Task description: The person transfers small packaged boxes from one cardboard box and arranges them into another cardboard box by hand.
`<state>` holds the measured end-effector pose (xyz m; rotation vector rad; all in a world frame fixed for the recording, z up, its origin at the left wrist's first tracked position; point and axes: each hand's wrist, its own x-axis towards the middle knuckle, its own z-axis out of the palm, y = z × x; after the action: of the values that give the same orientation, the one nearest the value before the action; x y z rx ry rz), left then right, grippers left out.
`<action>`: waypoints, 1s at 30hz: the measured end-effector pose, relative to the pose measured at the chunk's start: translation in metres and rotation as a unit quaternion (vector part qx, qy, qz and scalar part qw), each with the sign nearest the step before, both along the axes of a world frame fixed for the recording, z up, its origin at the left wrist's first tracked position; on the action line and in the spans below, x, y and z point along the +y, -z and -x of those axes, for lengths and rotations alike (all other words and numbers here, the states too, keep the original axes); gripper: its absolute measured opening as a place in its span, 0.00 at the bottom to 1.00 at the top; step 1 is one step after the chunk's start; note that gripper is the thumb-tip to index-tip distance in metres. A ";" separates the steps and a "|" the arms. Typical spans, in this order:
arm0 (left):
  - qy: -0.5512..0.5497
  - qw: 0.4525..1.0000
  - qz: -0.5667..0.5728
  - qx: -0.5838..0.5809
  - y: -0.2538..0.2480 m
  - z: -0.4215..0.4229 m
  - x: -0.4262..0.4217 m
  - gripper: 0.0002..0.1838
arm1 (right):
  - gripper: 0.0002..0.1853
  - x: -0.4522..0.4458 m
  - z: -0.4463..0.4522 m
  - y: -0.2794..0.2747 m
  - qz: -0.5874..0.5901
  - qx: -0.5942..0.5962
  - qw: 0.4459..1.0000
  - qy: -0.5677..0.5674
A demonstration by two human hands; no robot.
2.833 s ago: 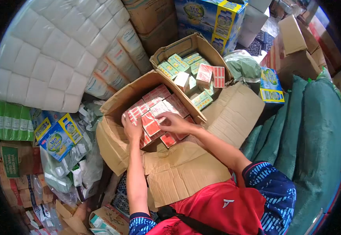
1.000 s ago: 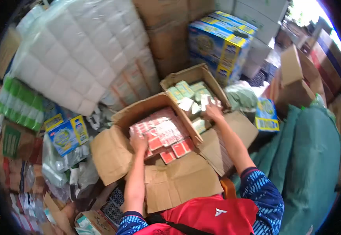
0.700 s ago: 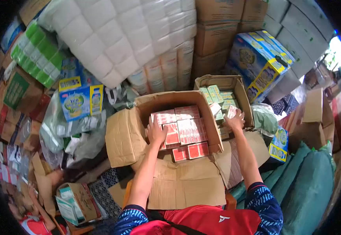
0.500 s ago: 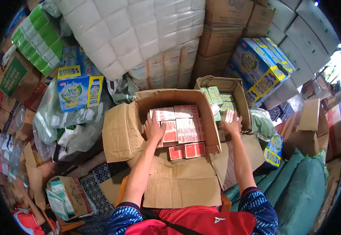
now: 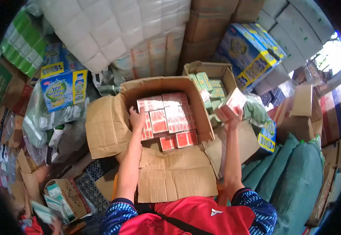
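Note:
An open cardboard box (image 5: 158,83) in front of me holds several red and white packs (image 5: 176,117) laid side by side. My left hand (image 5: 137,116) rests at the left edge of these packs, fingers apart, holding nothing that I can see. Raised over the front of a second open box (image 5: 229,74), my right hand (image 5: 234,117) grips a red and white pack (image 5: 231,104). Green and yellow packs (image 5: 204,81) lie inside that second box, behind the held pack.
Blue and yellow cartons (image 5: 62,92) and plastic bags lie at the left. White wrapped packages (image 5: 115,31) rise behind. Green sacks (image 5: 296,184) stand at the right. At the lower left, another person's hand (image 5: 56,226) is near a carton of teal packs (image 5: 65,203).
My right hand has lifted the red and white pack out of the second box. My left hand has shifted toward the left edge of the packs. The view has moved slightly.

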<state>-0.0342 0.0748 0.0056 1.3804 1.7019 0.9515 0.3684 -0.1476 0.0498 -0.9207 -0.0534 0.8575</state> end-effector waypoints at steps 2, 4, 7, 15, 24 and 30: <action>0.046 0.998 0.047 -0.023 -0.026 0.006 -0.005 0.39 | 0.37 -0.014 0.036 -0.050 -0.072 0.038 0.994 -0.069; 0.038 0.999 -0.002 -0.014 -0.012 0.005 -0.007 0.36 | 0.39 -0.004 0.048 -0.065 -0.095 0.031 0.995 -0.026; 0.042 0.966 -0.250 0.061 -0.022 -0.009 -0.019 0.25 | 0.36 0.006 0.090 -0.113 -0.171 0.062 0.983 -0.036; 0.398 0.812 0.116 -0.410 -0.140 -0.028 -0.107 0.37 | 0.48 0.023 0.153 -0.107 -0.152 0.064 0.958 -0.233; 0.404 0.873 0.122 -0.244 -0.144 -0.001 -0.104 0.37 | 0.29 0.039 0.180 -0.081 -0.068 0.093 0.977 -0.180; 0.406 0.887 0.199 -0.092 -0.135 0.022 -0.092 0.26 | 0.37 0.036 0.171 -0.093 -0.101 0.090 0.968 -0.210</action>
<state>-0.0566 -0.0172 0.1410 1.4525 0.9332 0.2211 0.1977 -0.1114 0.1429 -0.6446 -0.1808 1.3012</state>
